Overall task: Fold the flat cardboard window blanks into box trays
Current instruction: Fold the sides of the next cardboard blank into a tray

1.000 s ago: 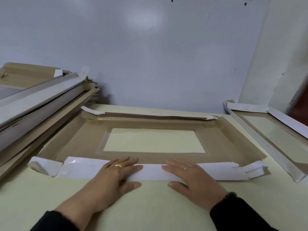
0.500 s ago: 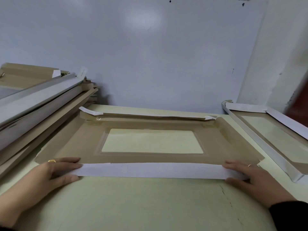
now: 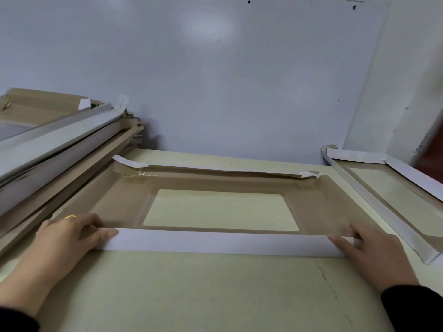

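Observation:
A brown cardboard window blank [image 3: 309, 207] lies on the table in front of me, its clear window in the middle. Its near flap [image 3: 220, 243], white on the outside, stands folded up along the front edge. My left hand [image 3: 69, 238] grips the flap's left end, thumb on the outer white face and fingers curled over the corner. My right hand [image 3: 374, 252] grips the right end the same way. The far flap [image 3: 215, 169] leans inward along the back edge.
A tall slanted stack of folded trays [image 3: 55, 149] fills the left side. Another folded tray [image 3: 388, 207] lies at the right. A grey wall [image 3: 215, 80] rises just behind the pale green table [image 3: 203, 291].
My hands slid apart from the middle of the near flap to its two ends. The flap rose from lying flat outward to standing up, and the corner tabs tucked out of sight.

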The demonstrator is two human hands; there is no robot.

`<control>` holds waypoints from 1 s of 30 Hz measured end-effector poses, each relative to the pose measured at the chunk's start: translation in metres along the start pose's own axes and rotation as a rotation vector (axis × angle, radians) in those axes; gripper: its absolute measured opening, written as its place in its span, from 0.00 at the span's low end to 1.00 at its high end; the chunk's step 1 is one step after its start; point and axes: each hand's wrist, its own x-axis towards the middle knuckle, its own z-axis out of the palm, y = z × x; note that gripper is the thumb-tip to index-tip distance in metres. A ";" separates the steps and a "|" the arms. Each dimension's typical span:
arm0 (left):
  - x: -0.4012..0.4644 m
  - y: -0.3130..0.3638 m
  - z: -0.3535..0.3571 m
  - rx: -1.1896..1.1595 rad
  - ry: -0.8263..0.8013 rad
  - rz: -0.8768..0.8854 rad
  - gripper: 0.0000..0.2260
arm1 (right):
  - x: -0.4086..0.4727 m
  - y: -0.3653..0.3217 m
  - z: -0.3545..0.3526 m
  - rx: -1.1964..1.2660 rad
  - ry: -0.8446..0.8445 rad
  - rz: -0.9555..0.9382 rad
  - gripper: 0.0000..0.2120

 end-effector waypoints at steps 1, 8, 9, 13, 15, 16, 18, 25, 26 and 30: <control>0.001 0.001 0.000 0.006 0.002 -0.004 0.08 | 0.002 0.000 0.002 -0.017 -0.005 0.013 0.20; 0.004 0.007 0.003 0.107 -0.065 -0.072 0.04 | 0.008 0.007 0.012 -0.054 -0.047 0.046 0.14; 0.004 0.007 0.002 0.070 -0.070 -0.099 0.04 | 0.008 0.008 0.013 -0.046 -0.049 0.049 0.14; 0.006 0.007 -0.005 -0.183 -0.265 -0.197 0.05 | 0.010 0.011 0.015 -0.049 -0.068 0.081 0.13; 0.007 0.009 -0.007 -0.258 -0.341 -0.219 0.11 | 0.011 0.012 0.016 -0.053 -0.077 0.085 0.13; 0.008 0.010 -0.008 -0.268 -0.353 -0.220 0.14 | 0.012 0.012 0.017 -0.051 -0.079 0.092 0.13; 0.010 0.011 -0.007 -0.252 -0.354 -0.220 0.16 | 0.012 0.012 0.017 -0.048 -0.082 0.108 0.13; 0.001 0.045 0.013 0.089 -0.134 -0.064 0.15 | 0.009 -0.002 0.016 -0.191 -0.095 0.074 0.04; -0.004 0.056 0.017 0.103 -0.148 -0.005 0.17 | 0.006 -0.010 0.016 -0.267 -0.080 0.023 0.06; -0.022 0.111 0.044 0.109 -0.306 0.128 0.27 | -0.011 -0.071 0.028 -0.169 -0.033 -0.431 0.21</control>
